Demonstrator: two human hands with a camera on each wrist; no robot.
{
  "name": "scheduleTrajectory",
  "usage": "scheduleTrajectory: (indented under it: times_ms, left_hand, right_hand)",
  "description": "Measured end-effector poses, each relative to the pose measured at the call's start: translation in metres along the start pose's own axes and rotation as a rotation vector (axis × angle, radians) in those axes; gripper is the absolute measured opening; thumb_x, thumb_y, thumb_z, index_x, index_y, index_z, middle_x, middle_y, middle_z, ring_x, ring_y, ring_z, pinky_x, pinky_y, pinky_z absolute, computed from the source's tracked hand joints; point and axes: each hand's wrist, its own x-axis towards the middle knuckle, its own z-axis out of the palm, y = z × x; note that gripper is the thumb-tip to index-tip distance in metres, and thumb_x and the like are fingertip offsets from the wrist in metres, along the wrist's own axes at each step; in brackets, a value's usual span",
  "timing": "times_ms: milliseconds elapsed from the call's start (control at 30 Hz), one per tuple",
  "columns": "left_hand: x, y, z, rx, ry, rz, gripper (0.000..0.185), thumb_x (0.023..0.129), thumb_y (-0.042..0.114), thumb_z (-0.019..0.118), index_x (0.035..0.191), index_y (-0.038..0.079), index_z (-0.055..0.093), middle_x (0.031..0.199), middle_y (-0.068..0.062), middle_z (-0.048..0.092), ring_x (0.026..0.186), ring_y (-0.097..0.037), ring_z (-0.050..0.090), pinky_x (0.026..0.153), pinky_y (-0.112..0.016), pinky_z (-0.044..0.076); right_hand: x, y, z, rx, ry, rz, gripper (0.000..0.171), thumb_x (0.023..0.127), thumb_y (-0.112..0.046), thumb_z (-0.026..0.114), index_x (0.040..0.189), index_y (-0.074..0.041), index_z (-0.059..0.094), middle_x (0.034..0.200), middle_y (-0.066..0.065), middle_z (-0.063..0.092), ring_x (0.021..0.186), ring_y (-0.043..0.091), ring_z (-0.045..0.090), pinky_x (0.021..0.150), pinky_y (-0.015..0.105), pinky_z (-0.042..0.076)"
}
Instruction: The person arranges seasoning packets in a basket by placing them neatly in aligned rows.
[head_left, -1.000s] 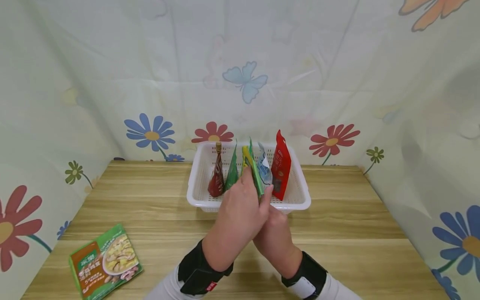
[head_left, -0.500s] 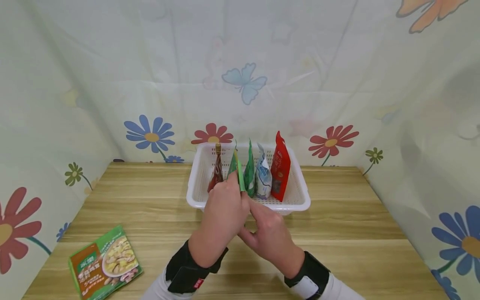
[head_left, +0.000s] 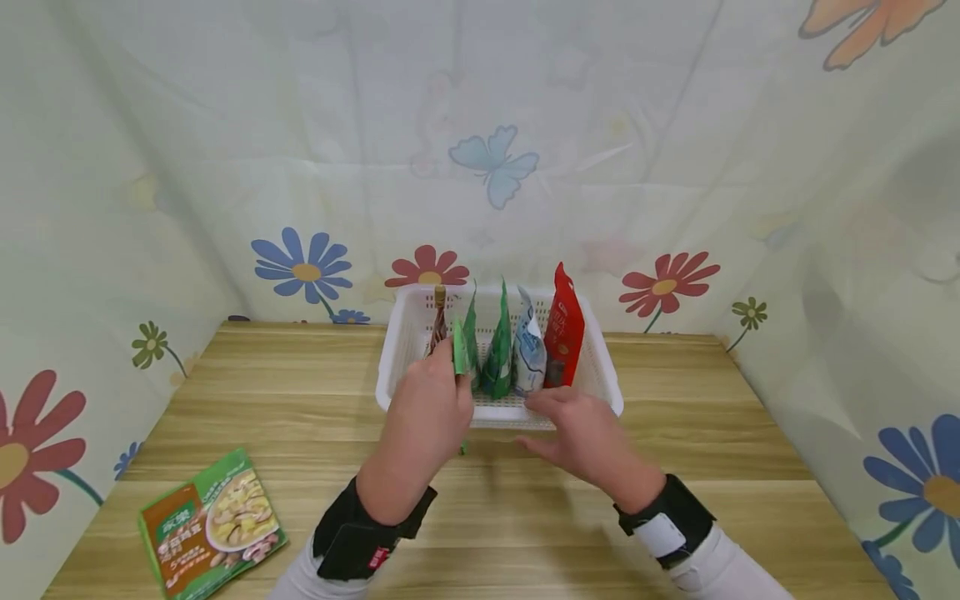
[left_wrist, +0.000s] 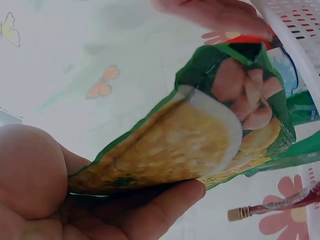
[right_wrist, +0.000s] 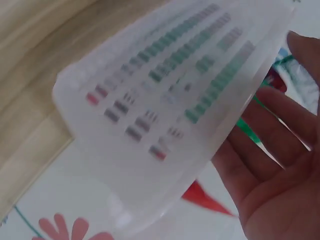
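Observation:
My left hand (head_left: pixel 448 382) pinches a green soup packet (head_left: pixel 459 348) upright over the front left of the white basket (head_left: pixel 609 398). In the left wrist view the thumb and fingers (left_wrist: pixel 165 210) grip the green soup packet (left_wrist: pixel 200 140), which has a yellow soup picture. My right hand (head_left: pixel 551 415) hovers with relaxed fingers at the basket's front rim, under the red packet (head_left: pixel 564 327), and holds nothing. The right wrist view shows those straight fingers (right_wrist: pixel 272 145) beside the basket (right_wrist: pixel 160 100). A brown sachet (head_left: pixel 437 327), a green packet (head_left: pixel 498 354) and a blue-white packet (head_left: pixel 528 354) stand inside.
Another green soup packet (head_left: pixel 210 523) lies flat on the wooden table (head_left: pixel 750 467) at the front left. A flowered cloth (head_left: pixel 480 158) hangs behind and to both sides. The basket stands at the table's far middle.
My right hand has left the packet, moved right and opened by the basket's front rim. My left hand has carried the green packet to the left, towards the brown sachet.

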Motion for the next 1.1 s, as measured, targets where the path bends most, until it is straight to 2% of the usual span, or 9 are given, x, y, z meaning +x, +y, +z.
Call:
scheduleTrajectory:
  times_ms: [167,267,400,567,667,800,933,1033,1100]
  left_hand:
    - [-0.002,-0.005,-0.003,-0.016,0.019,0.008,0.029,0.102,0.009,0.057,0.125,-0.009,0.060,0.107,-0.024,0.074,0.092,-0.035,0.075,0.075,-0.046,0.061]
    - [-0.002,-0.006,-0.002,-0.026,0.030,0.022,0.027,0.102,0.009,0.056,0.122,-0.009,0.061,0.105,-0.023,0.074,0.091,-0.033,0.075,0.074,-0.044,0.061]
    - [-0.004,-0.008,-0.001,-0.024,0.051,0.040,0.026,0.102,0.009,0.056,0.120,-0.009,0.061,0.105,-0.024,0.074,0.091,-0.032,0.075,0.074,-0.045,0.061]
    - [-0.004,-0.010,-0.003,-0.012,0.061,0.048,0.026,0.102,0.010,0.055,0.120,-0.008,0.062,0.101,-0.022,0.075,0.087,-0.032,0.075,0.072,-0.044,0.061]
    - [-0.003,-0.011,-0.006,0.003,0.063,0.046,0.025,0.101,0.009,0.055,0.119,-0.007,0.061,0.098,-0.021,0.075,0.080,-0.029,0.074,0.067,-0.042,0.059]
    - [0.001,-0.012,-0.015,0.031,0.049,0.031,0.022,0.102,0.010,0.055,0.115,-0.007,0.060,0.096,-0.022,0.074,0.071,-0.025,0.070,0.061,-0.037,0.057]
    - [0.007,-0.014,-0.030,0.067,0.009,-0.016,0.023,0.103,0.012,0.053,0.114,-0.007,0.060,0.092,-0.020,0.071,0.071,-0.024,0.067,0.061,-0.036,0.055]
    - [0.016,-0.017,-0.042,0.084,-0.029,-0.053,0.021,0.103,0.013,0.050,0.108,-0.005,0.060,0.076,-0.014,0.062,0.063,-0.023,0.059,0.054,-0.033,0.046]
    - [0.026,-0.022,-0.047,0.090,-0.048,-0.060,0.020,0.104,0.013,0.046,0.097,-0.003,0.057,0.067,-0.009,0.049,0.056,-0.021,0.049,0.051,-0.030,0.038]
  right_hand:
    - [-0.003,0.026,-0.011,-0.026,-0.185,0.057,0.039,0.081,-0.034,0.088,0.110,-0.010,0.077,0.092,0.002,0.077,0.073,0.013,0.066,0.069,0.032,0.060]
    - [-0.005,0.036,-0.010,-0.032,-0.235,0.083,0.037,0.083,-0.037,0.086,0.108,-0.011,0.077,0.091,0.001,0.076,0.071,0.010,0.064,0.067,0.029,0.059]
    - [-0.006,0.043,-0.002,-0.042,-0.222,0.087,0.034,0.082,-0.038,0.086,0.105,-0.013,0.078,0.090,0.001,0.077,0.068,0.011,0.063,0.066,0.028,0.058]
    - [-0.008,0.051,0.010,-0.084,-0.184,0.064,0.030,0.081,-0.032,0.088,0.101,-0.012,0.078,0.085,0.002,0.077,0.065,0.011,0.063,0.068,0.032,0.061]
    - [-0.009,0.055,0.012,-0.099,-0.168,0.047,0.026,0.081,-0.031,0.088,0.096,-0.013,0.078,0.080,0.001,0.075,0.063,0.010,0.061,0.065,0.031,0.059]
    - [-0.010,0.057,0.014,-0.104,-0.162,0.032,0.023,0.082,-0.031,0.086,0.093,-0.013,0.076,0.077,-0.001,0.073,0.062,0.009,0.058,0.062,0.029,0.056]
    - [-0.010,0.058,0.015,-0.094,-0.158,0.043,0.025,0.083,-0.032,0.086,0.097,-0.013,0.078,0.081,0.001,0.075,0.064,0.010,0.062,0.066,0.032,0.061]
    - [-0.010,0.057,0.016,-0.082,-0.147,0.050,0.029,0.081,-0.032,0.087,0.100,-0.012,0.079,0.085,0.003,0.078,0.068,0.014,0.068,0.071,0.037,0.063]
    - [-0.010,0.057,0.017,-0.079,-0.139,0.053,0.030,0.080,-0.032,0.088,0.101,-0.011,0.080,0.087,0.004,0.078,0.070,0.016,0.071,0.072,0.039,0.063]
